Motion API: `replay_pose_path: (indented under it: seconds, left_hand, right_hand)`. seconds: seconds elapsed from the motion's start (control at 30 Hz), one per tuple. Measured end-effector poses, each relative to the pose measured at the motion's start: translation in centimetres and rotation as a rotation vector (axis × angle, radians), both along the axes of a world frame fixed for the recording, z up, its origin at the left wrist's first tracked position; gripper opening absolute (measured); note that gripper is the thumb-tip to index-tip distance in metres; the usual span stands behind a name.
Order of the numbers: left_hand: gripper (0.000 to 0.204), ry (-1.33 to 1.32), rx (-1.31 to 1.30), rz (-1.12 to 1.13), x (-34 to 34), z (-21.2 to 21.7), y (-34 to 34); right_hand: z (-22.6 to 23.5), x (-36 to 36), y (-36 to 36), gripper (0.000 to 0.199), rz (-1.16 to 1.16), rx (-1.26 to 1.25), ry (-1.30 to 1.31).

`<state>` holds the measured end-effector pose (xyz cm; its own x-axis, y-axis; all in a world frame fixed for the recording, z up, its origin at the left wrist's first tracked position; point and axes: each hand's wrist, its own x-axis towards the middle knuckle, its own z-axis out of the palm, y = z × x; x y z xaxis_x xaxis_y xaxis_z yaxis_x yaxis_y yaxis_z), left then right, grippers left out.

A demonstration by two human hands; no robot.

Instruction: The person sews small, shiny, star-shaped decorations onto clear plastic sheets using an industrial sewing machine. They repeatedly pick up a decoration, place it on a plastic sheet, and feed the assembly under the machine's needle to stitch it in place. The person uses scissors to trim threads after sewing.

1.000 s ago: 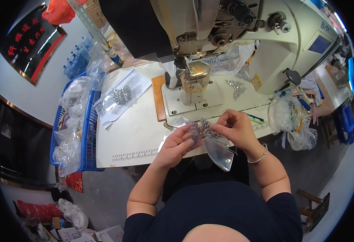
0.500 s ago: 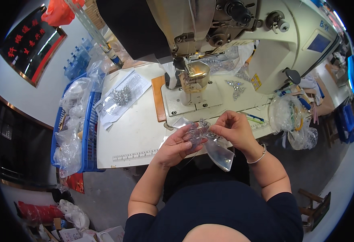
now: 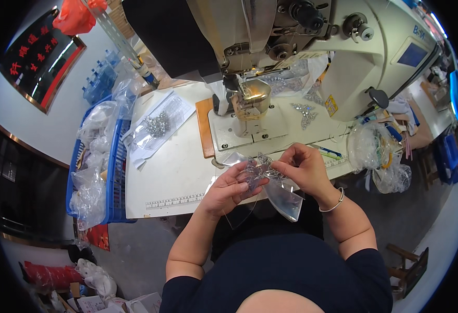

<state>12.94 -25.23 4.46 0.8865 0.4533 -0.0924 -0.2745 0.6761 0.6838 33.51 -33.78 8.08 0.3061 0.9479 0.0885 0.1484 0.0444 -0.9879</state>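
Observation:
A silvery beaded appliqué [image 3: 261, 169] with clear plastic film [image 3: 286, 201] hanging from it is held between my hands, in front of the sewing machine [image 3: 362, 68]. My left hand [image 3: 232, 189] grips its left side, the thumb on top and the fingers partly behind it. On the right edge, the thumb and forefinger of my right hand [image 3: 303, 169] pinch the beadwork. Another beaded appliqué [image 3: 306, 116] lies on the machine bed, right of the needle area. A pile of sparkling beaded pieces [image 3: 157, 123] rests on a clear bag over white paper at the left.
At the table's left stands a blue basket [image 3: 115, 180] stuffed with clear plastic bags. A printed ruler strip [image 3: 174, 201] runs along the front edge. Pens [image 3: 329, 152] lie right of my right hand, near a bundle of clear plastic [image 3: 377, 151]. A wooden block [image 3: 205, 128] borders the machine plate.
The appliqué has turned slightly and its beadwork looks more spread out. A loop of clear film or thread now hangs lower beneath my left hand. Both hands stay almost in place.

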Motion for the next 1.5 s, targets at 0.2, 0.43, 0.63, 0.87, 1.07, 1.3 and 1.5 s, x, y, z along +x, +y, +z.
replay_pose_path:
  seconds: [0.2, 0.43, 0.63, 0.87, 1.07, 1.3, 1.5]
  left_hand:
    - [0.056, 0.006, 0.016, -0.004, 0.0, -0.1, 0.0]
    - [0.054, -0.135, 0.138, 0.009, 0.5, -0.2, -0.2]
    - [0.054, 0.058, 0.306, 0.205, 1.9, 0.0, -1.3]
    - [0.048, 0.147, 0.399, 0.343, 2.9, -0.2, -2.2]
    - [0.042, 0.164, 0.346, 0.329, 3.0, -0.8, -1.7]
    - [0.041, 0.130, 0.328, 0.293, 2.6, -0.8, -1.3]
    - [0.034, 0.236, 0.330, 0.304, 3.1, -0.6, -1.1]
  right_hand:
    - [0.2, 0.0, 0.0, 0.017, 0.007, 0.028, -0.063]
    - [0.0, -1.1, -0.3, 0.017, -0.094, 0.144, -0.290]
    - [0.2, -1.2, -0.4, 0.018, -0.120, 0.153, -0.352]
    - [0.7, -1.2, -0.5, 0.019, -0.123, 0.148, -0.358]
    - [0.9, -1.3, -0.6, 0.019, -0.120, 0.158, -0.360]
    - [1.0, -1.4, -0.6, 0.019, -0.118, 0.146, -0.387]
    - [1.4, -1.4, -1.0, 0.019, -0.103, 0.128, -0.409]
